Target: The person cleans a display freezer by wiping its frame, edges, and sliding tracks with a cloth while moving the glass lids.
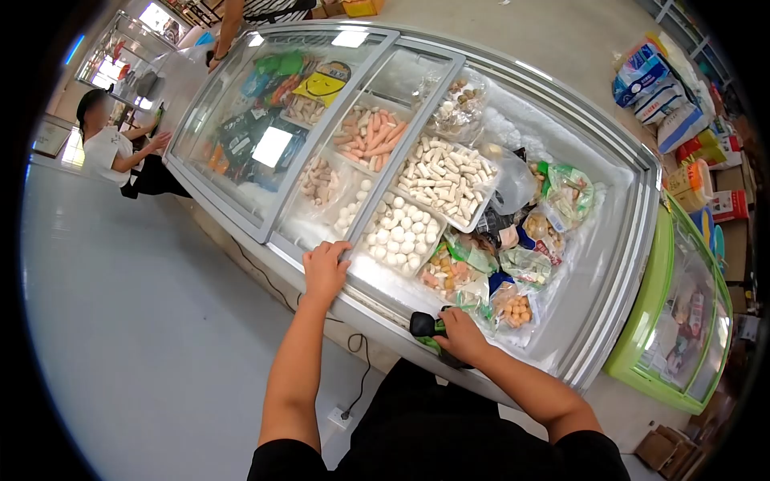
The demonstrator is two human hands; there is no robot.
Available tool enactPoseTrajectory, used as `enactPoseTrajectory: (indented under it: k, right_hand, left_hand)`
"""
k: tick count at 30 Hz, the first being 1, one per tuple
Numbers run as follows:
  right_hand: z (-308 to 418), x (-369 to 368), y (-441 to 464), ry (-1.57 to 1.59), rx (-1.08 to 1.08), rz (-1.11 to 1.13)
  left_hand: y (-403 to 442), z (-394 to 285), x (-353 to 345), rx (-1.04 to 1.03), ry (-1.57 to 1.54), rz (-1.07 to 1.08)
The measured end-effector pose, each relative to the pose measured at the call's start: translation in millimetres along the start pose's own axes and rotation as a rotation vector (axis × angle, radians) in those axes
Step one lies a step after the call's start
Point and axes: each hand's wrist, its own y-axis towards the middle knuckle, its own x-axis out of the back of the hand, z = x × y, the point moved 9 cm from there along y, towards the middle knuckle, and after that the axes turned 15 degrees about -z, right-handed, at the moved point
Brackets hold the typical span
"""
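Note:
My left hand point(325, 271) rests on the front rim of a chest freezer point(377, 309), its fingertips at the frame of the sliding glass lid point(365, 212). My right hand point(461, 335) is wrapped round a black and green handled object point(429, 325) at the freezer's front edge; its lower part is hidden. Inside the open right section lie a tray of white balls point(401, 236), a tray of pale short sticks point(449, 180) and several bags of frozen food point(525, 264). Under the glass sits a tray of pink sausages point(369, 136).
A person in white point(104, 152) stands at the far left, and another person's arm point(228, 32) reaches the freezer's far end. A green freezer point(642, 345) adjoins on the right. Packages point(662, 92) stand beyond. A cable point(365, 361) runs down to a socket on the floor.

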Motion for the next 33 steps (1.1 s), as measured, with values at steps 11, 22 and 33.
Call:
enactPoseTrajectory:
  k: [11, 22, 33]
  right_hand:
    - [-12.1, -14.8, -4.8, -0.093, -0.066, 0.112]
    - [42.3, -34.8, 49.0, -0.148, 0.114, 0.029]
    - [80.9, -78.3, 109.9, -0.158, 0.152, 0.016]
  left_hand:
    - [29.8, 51.9, 11.3, 0.042, 0.161, -0.08]
    - [52.9, 111.0, 24.6, 0.106, 0.243, -0.25]
    - [88.8, 175.0, 31.0, 0.282, 0.266, -0.121]
